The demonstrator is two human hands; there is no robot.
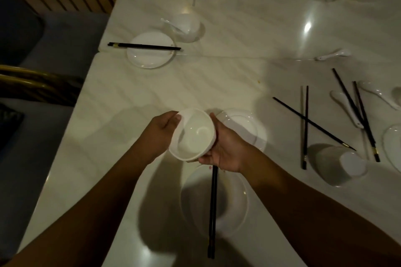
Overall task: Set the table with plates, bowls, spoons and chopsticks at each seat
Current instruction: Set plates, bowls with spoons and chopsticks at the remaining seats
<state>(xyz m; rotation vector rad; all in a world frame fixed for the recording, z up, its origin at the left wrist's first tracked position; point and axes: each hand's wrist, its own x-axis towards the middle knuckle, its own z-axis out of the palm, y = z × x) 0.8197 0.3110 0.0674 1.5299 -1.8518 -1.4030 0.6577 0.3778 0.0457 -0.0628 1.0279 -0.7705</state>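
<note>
A white bowl (192,135) with a white spoon (200,131) lying inside is held above the table by both hands. My left hand (161,131) grips its left rim and my right hand (225,147) cups its right side. Below it a white plate (234,201) carries a pair of black chopsticks (212,212) across it. A second plate (247,128) lies just right of the bowl, partly hidden by my right hand.
A set place at the left edge has a plate (150,58), chopsticks (144,46) and a bowl (187,24). Loose chopsticks (306,125), spoons (347,107) and an overturned bowl (338,165) lie at the right. More settings stand at the far side. Chairs flank the left edge.
</note>
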